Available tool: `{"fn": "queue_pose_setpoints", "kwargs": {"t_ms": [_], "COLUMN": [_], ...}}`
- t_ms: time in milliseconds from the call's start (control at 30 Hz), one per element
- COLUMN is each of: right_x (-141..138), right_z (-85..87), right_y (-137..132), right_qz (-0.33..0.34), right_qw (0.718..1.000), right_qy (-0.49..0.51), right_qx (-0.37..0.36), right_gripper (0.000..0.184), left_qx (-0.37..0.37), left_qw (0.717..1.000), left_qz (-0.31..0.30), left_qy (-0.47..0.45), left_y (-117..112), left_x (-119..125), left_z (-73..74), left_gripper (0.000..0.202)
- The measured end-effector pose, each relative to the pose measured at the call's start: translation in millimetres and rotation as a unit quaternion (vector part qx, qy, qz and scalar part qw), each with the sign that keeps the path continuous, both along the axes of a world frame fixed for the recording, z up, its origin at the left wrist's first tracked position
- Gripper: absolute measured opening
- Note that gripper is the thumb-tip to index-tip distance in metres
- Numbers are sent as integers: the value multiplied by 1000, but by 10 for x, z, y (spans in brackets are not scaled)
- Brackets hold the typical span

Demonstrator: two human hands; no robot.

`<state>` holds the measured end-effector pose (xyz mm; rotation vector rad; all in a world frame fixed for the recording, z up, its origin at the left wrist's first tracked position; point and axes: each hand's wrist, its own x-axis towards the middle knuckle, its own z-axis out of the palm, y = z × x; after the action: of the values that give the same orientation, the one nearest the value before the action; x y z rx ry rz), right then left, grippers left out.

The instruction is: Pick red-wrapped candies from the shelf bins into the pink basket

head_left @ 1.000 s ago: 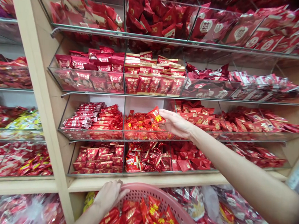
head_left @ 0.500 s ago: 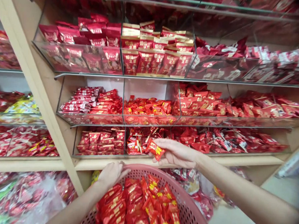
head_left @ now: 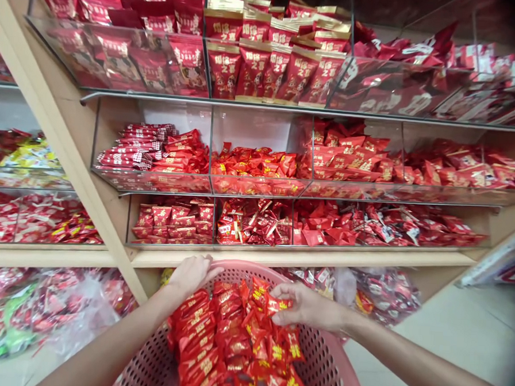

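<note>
My left hand [head_left: 192,277] is closed over the far rim of a pink perforated plastic basket [head_left: 334,358]. Inside the basket lie many red candy packets [head_left: 234,344], the left ones lined up in columns and those on the right with yellow lettering. Over the right part of the pile, my right hand [head_left: 299,306] pinches one red candy packet [head_left: 279,304] between thumb and fingers. That packet is just above or touching the others; I cannot tell which.
Shelves with clear-fronted bins rise ahead, holding red packets [head_left: 259,164], gold-edged packets [head_left: 223,70] and dark red ones [head_left: 174,220]. A wooden shelf edge [head_left: 306,256] runs just beyond the basket. Plastic bags of sweets [head_left: 386,292] rest on the floor below.
My right hand has moved down from in front of the lowest bins into the basket, still holding the candy packet. My left hand stays on the rim. The view has tilted downward.
</note>
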<state>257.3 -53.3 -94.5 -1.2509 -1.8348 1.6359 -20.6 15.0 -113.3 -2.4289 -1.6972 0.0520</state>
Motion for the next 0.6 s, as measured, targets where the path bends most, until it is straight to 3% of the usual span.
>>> {"fn": "queue_pose_setpoints", "kwargs": {"t_ms": [67,133,367,600], "right_x": [54,97,86,-6], "right_z": [-48,-72,-92,-299], "right_y": [-33,-88,-392,-554], "right_qz": [26,39,129,212], "right_qw": [988,963,887,793], "right_qy": [-89,-173,-341,-466], "right_qx": [125,202,284,329], "right_gripper": [31,34,29,28], "left_qx": [0,0,-1,-4], "left_qw": [1000,1000,1000,1000], "left_qz": [-1,-1,1,2], "left_qy": [1,2,1,-2], "left_y": [0,2,9,7], "left_x": [-4,-11,-18,-15], "left_z": [-6,-13,-22,-15], "left_gripper": [65,67,69,68]}}
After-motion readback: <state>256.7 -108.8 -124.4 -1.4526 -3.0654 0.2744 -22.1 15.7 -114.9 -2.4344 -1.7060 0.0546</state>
